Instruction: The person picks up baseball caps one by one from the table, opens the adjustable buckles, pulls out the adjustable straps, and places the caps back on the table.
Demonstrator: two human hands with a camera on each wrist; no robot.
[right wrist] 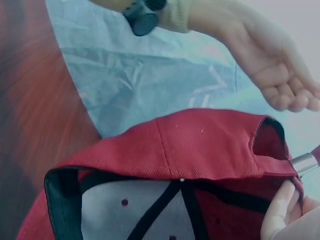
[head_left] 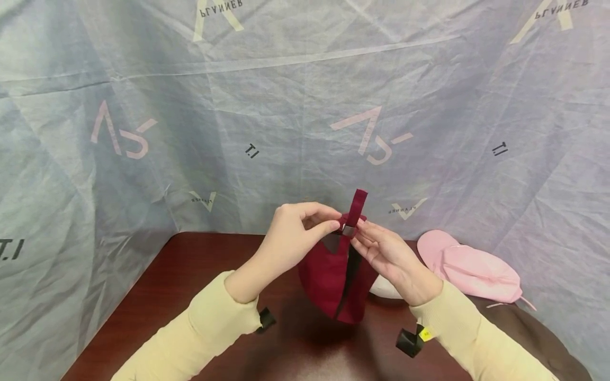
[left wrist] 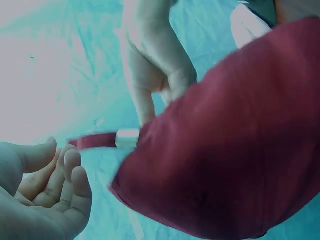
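A dark red baseball cap (head_left: 324, 280) is held up above the table, its strap end (head_left: 358, 203) pointing upward through a metal buckle (head_left: 349, 230). My right hand (head_left: 393, 256) pinches the cap's back edge beside the buckle; its thumb and fingers show at that edge in the right wrist view. Close to the strap is my left hand (head_left: 290, 241), fingers loosely bent. In the left wrist view a gap shows between the left thumb and fingertips, near the strap's tip. The cap's inside, with dark seam tape and a pale panel (right wrist: 115, 207), faces the right wrist camera.
A pink cap (head_left: 481, 270) lies at the table's right side. Part of a white item (head_left: 386, 288) shows behind the right hand. A brown item (head_left: 534, 333) is at the lower right. Printed grey cloth (head_left: 286, 106) hangs behind the dark wooden table (head_left: 209, 259).
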